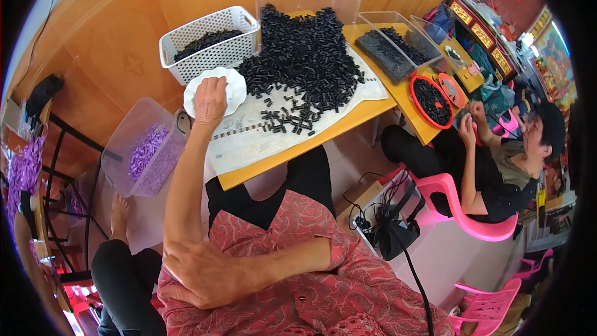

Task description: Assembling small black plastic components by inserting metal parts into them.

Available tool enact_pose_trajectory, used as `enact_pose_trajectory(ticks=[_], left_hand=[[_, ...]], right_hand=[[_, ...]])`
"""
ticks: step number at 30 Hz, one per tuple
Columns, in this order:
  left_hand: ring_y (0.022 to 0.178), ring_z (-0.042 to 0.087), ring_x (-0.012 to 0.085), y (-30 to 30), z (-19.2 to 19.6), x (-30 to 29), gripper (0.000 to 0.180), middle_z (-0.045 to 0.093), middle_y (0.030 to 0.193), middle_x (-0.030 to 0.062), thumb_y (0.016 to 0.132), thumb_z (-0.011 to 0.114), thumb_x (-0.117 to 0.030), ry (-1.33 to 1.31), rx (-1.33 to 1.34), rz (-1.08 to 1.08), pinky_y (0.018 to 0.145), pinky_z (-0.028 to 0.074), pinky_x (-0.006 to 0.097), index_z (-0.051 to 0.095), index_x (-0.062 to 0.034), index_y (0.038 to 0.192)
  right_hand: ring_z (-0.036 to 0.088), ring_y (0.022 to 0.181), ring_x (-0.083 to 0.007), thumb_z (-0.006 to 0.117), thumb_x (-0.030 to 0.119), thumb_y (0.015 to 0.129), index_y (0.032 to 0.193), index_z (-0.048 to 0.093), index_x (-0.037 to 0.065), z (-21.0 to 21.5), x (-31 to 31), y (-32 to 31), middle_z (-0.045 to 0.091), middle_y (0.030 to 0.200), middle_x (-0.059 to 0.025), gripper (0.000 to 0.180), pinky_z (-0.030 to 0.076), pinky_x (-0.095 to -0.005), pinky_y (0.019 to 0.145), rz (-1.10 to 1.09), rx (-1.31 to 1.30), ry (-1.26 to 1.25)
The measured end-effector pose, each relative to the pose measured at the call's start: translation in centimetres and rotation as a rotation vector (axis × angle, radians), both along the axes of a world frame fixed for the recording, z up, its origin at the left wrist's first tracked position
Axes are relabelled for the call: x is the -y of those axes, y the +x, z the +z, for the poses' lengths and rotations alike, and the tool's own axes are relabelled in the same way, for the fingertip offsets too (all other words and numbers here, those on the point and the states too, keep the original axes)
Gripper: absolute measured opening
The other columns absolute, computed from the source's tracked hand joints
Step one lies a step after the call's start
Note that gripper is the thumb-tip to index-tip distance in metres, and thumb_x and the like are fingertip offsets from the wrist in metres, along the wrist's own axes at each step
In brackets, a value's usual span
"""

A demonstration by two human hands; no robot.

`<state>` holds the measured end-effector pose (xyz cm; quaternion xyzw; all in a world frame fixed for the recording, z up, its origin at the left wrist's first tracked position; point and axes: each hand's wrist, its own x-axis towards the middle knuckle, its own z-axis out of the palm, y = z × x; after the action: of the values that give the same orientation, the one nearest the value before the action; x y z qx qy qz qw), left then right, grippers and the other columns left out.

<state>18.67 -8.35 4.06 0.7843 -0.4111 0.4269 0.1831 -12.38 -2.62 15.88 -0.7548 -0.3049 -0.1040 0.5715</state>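
My left hand [212,101] is over a white scalloped plate [234,94] at the table's left. Its fingers are bent down and drawn together, their tips largely hidden; whatever they pinch cannot be made out. My right arm crosses my body, and my right hand [208,274] is closed on my left arm near the elbow. Just right of the plate, a large heap of short black tube-like pieces [305,56] covers a white cloth [239,155]. Several loose black pieces [289,115] lie scattered at the heap's near edge.
Behind the plate stands a white perforated basket [205,59] with black pieces. A clear bin [146,174] of purple pieces is at left. Right are a clear box [404,56], red bowls [430,101] and a seated person [491,168] on a pink chair. A black bag and cables [395,230] are below.
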Motion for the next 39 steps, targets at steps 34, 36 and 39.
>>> enact_pose_trajectory(ticks=[34, 36, 39], left_hand=[[0.078, 0.056, 0.0243, -11.5, 0.1, 8.3, 0.026, 0.058, 0.087, 0.0091, 0.070, 0.064, -0.004, -0.232, -0.185, -0.423, 0.068, 0.044, 0.035, 0.063, -0.0011, 0.096], [0.077, 0.057, 0.0250, -12.1, 0.1, 8.1, 0.024, 0.060, 0.088, 0.0103, 0.071, 0.067, -0.002, -0.244, -0.197, -0.431, 0.067, 0.046, 0.036, 0.064, -0.0005, 0.094], [0.078, 0.059, 0.0272, -14.5, 0.2, 7.8, 0.026, 0.062, 0.088, 0.0116, 0.070, 0.067, -0.003, -0.289, -0.222, -0.460, 0.067, 0.048, 0.038, 0.065, -0.0003, 0.096]], right_hand=[[0.053, 0.079, -0.0361, 0.061, 0.043, 0.088, 0.086, 0.048, -0.010, -1.0, 2.5, 1.7, 0.048, 0.086, -0.0220, 0.055, 0.045, -0.0436, 0.068, 0.055, -0.166, -0.157], [0.053, 0.078, -0.0359, 0.061, 0.044, 0.087, 0.083, 0.048, -0.009, -0.8, 2.4, 1.4, 0.047, 0.083, -0.0210, 0.055, 0.044, -0.0445, 0.068, 0.134, -0.294, -0.158], [0.051, 0.076, -0.0346, 0.061, 0.043, 0.088, 0.080, 0.049, -0.008, -0.7, 2.3, 1.1, 0.047, 0.082, -0.0193, 0.053, 0.043, -0.0430, 0.068, 0.198, -0.310, -0.208]])
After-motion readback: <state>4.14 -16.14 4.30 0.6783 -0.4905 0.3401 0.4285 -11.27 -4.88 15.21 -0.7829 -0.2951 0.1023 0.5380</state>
